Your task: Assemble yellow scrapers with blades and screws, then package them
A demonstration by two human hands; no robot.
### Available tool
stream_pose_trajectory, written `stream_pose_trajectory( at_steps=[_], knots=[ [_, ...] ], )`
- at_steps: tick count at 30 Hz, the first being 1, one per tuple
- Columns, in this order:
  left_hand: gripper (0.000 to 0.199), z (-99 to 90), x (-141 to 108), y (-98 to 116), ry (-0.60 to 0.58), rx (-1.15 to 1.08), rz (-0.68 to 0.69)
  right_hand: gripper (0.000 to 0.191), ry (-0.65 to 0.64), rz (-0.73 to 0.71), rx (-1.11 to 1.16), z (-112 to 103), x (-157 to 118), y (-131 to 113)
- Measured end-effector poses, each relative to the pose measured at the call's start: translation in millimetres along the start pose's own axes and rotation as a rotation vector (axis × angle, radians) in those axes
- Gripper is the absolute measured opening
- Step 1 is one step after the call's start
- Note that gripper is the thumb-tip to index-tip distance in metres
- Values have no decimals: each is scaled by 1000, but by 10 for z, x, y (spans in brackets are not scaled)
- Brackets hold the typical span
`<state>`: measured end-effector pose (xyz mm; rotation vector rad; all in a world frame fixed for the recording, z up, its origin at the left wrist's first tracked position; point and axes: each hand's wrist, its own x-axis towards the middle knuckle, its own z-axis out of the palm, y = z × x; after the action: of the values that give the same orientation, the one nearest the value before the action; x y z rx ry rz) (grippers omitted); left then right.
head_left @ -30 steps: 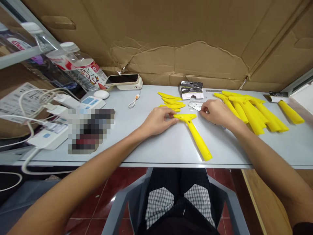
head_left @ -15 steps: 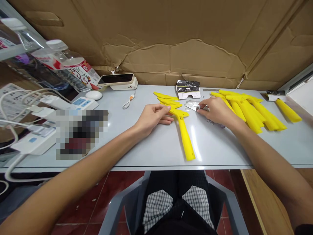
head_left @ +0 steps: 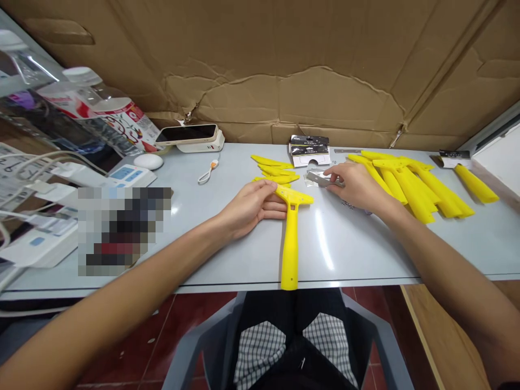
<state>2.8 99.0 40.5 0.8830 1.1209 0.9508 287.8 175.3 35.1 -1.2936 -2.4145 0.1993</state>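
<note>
My left hand (head_left: 260, 203) is closed on the head of a yellow scraper handle (head_left: 290, 244), whose grip points toward the table's front edge. To the right, my right hand (head_left: 351, 184) pinches a thin grey metal blade (head_left: 320, 179) between thumb and fingers, over a small clear wrapper. Beyond my left hand lie several flat yellow pieces (head_left: 276, 172). Small dark screws (head_left: 347, 205) are partly hidden under my right hand. Several yellow handles (head_left: 414, 187) are piled right of it.
Black-and-white packets (head_left: 310, 150) stand at the back, near another metal strip (head_left: 347, 151). Farther right lies a single yellow handle (head_left: 476, 184). On the left are a phone (head_left: 187, 133), a white mouse (head_left: 148, 161), power strips (head_left: 44, 238) with cables and bottles (head_left: 117, 116).
The yellow handle in my left hand has turned more upright in view, its grip end now nearer the front edge. The blade in my right hand has shifted slightly and tilted.
</note>
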Motion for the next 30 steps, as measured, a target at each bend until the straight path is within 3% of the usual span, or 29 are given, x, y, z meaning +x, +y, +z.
stream_pose_trajectory(
  at_steps=[4,8,15,30],
  knots=[
    [18,10,-14,25,3,-14,-6,22,34,56,235,-38,7,-48],
    [19,11,-28,17,-8,-17,-2,39,67,178,616,-120,-5,-152],
    [16,10,-73,-113,-198,-32,42,40,-6,276,986,-90,-64,-396],
    [17,-9,-73,-156,-218,-41,65,46,-55,248,1090,-28,-136,-554]
  ],
)
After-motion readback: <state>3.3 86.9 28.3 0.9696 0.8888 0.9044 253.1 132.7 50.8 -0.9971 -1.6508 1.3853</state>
